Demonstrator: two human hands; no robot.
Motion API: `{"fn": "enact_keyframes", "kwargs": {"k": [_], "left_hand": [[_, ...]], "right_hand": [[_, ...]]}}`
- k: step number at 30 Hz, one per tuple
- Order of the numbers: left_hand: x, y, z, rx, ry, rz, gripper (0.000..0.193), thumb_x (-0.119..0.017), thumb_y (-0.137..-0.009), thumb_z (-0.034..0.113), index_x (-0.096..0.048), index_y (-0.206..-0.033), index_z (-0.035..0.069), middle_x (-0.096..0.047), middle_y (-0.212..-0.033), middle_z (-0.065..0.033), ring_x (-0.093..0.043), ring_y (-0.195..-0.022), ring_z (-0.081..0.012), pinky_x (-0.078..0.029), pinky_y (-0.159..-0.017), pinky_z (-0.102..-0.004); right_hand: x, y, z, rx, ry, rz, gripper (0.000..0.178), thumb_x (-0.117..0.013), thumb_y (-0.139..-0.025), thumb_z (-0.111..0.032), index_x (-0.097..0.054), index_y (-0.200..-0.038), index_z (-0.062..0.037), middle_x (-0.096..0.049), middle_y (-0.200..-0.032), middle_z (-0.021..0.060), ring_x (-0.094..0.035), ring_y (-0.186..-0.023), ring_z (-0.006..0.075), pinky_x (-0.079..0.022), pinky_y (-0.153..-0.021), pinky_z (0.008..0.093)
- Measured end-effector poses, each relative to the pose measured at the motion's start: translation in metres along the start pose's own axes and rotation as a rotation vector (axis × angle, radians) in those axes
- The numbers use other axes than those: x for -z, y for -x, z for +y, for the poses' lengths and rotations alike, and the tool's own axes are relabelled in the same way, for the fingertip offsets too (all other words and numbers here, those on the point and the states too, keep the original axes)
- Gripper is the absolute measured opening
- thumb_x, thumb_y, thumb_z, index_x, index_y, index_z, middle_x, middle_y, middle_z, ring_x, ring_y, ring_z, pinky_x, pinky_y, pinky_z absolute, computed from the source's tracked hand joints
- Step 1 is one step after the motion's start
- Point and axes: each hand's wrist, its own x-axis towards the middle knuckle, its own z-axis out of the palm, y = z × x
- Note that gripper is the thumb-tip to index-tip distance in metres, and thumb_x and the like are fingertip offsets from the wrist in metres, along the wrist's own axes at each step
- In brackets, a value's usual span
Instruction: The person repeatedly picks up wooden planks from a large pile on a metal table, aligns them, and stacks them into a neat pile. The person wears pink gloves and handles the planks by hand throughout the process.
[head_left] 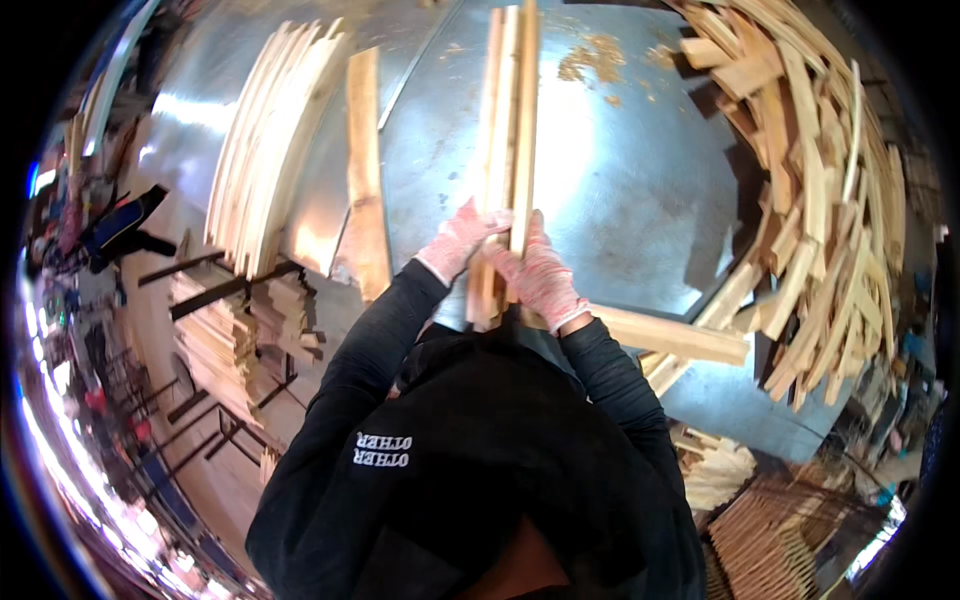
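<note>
Several long, narrow wooden strips (507, 120) lie side by side, pointing away from my body over the metal table (630, 190). My left hand (464, 240), in a pale red-and-white knit glove, is closed on the left side of these strips. On their right side my right hand (545, 275), gloved the same way, grips them close to the near ends. The strips' near ends show just below my hands, close to my dark top. Left of my left hand lies a single wider board (366, 170) with rough edges.
A neat row of light strips (280, 140) lies at the table's left. Jumbled offcuts (815, 200) fill its right side. One board (670, 334) lies crosswise by my right forearm. Below the table are stacked strips (215, 345) at left and more stacked wood (765, 540) at lower right.
</note>
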Motion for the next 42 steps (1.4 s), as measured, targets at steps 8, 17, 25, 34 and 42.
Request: {"fn": "enact_keyframes", "kwargs": {"k": [8,17,25,34,42], "left_hand": [[-0.01,-0.001,0.043,-0.033,-0.961,0.244,0.074,-0.07,-0.086,0.055,-0.054,-0.133,0.001,-0.058,-0.125,-0.0281,-0.062,-0.11,-0.0426,-0.051,-0.089,-0.0507],[-0.039,0.002,0.027,0.068,-0.993,0.29,0.116,-0.074,-0.08,0.041,0.001,-0.158,-0.001,-0.044,-0.143,-0.0323,-0.053,-0.126,-0.044,-0.046,-0.104,-0.0497],[-0.014,0.029,0.017,-0.028,-1.251,0.354,0.108,-0.074,-0.081,0.038,-0.009,-0.156,-0.005,-0.054,-0.128,-0.0287,-0.06,-0.116,-0.0406,-0.05,-0.098,-0.0467],[-0.069,0.091,0.07,0.168,0.074,-0.366,0.047,-0.068,-0.094,0.024,-0.052,-0.131,-0.002,-0.065,-0.102,-0.0117,-0.065,-0.09,-0.0189,-0.057,-0.075,-0.0329],[-0.04,0.078,0.048,0.224,0.058,-0.257,0.027,-0.062,-0.095,0.028,-0.063,-0.105,0.002,-0.06,-0.076,-0.003,-0.058,-0.057,-0.0128,-0.048,-0.049,-0.0277]], "right_hand": [[-0.007,0.03,-0.005,-0.109,0.49,-0.135,0.069,-0.068,-0.086,-0.046,-0.042,-0.125,0.005,-0.06,-0.116,0.0288,-0.062,-0.112,0.0433,-0.047,-0.095,0.0444],[0.179,0.154,0.101,0.101,1.696,0.051,0.09,-0.079,-0.075,-0.04,-0.039,-0.147,-0.005,-0.059,-0.12,0.0125,-0.056,-0.116,0.0315,-0.035,-0.109,0.0451],[0.218,0.071,0.004,-0.133,0.525,0.057,0.053,-0.062,-0.096,-0.042,-0.061,-0.126,0.0017,-0.071,-0.11,0.0207,-0.07,-0.096,0.0281,-0.055,-0.087,0.037],[0.15,-0.062,-0.069,0.419,-0.771,-0.051,0.06,-0.061,-0.097,-0.042,-0.053,-0.134,0.0036,-0.063,-0.12,0.0162,-0.064,-0.107,0.0254,-0.053,-0.096,0.0383],[0.185,0.086,-0.002,-0.083,1.012,1.161,0.078,-0.082,-0.071,-0.043,-0.057,-0.123,0.0098,-0.061,-0.124,0.0302,-0.058,-0.112,0.0455,-0.047,-0.097,0.05]]}}
